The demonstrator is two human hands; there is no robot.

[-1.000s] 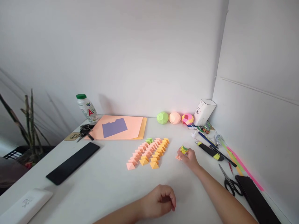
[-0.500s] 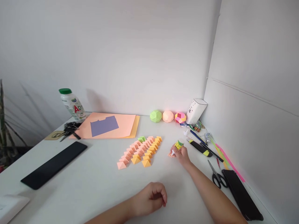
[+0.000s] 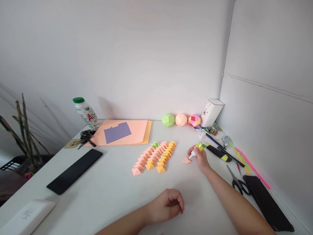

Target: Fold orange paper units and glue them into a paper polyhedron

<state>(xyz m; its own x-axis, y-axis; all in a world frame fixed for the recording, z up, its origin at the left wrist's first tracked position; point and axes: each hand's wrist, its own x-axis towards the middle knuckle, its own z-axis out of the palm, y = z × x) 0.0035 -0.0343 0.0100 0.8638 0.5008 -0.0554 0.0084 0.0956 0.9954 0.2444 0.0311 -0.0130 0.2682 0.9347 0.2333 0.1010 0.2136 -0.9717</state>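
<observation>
My right hand (image 3: 201,159) is closed around a small yellow-green glue tube (image 3: 200,146) with a white nozzle. The nozzle points down and left, its tip close to a crumpled peach paper scrap (image 3: 186,160) on the table; whether they touch I cannot tell. Left of it lie rows of folded paper pyramids: peach pyramids (image 3: 136,171), orange pyramids (image 3: 161,168) and a few green ones (image 3: 155,144). My left hand (image 3: 168,204) rests at the front of the table, its fingers loosely curled with nothing visible in them.
Three paper balls, a green one (image 3: 168,120) among them, line the wall beside a white holder (image 3: 211,112). A cutter (image 3: 219,153), scissors (image 3: 238,183) and a black phone (image 3: 268,202) lie right. Peach sheets (image 3: 137,130), a bottle (image 3: 88,114) and a black slab (image 3: 74,171) are left.
The view has swung left, so everything sits farther right in it. My right hand has drawn slightly rightward from the peach scrap, exposing the glue nozzle. My left hand keeps its curled pose.
</observation>
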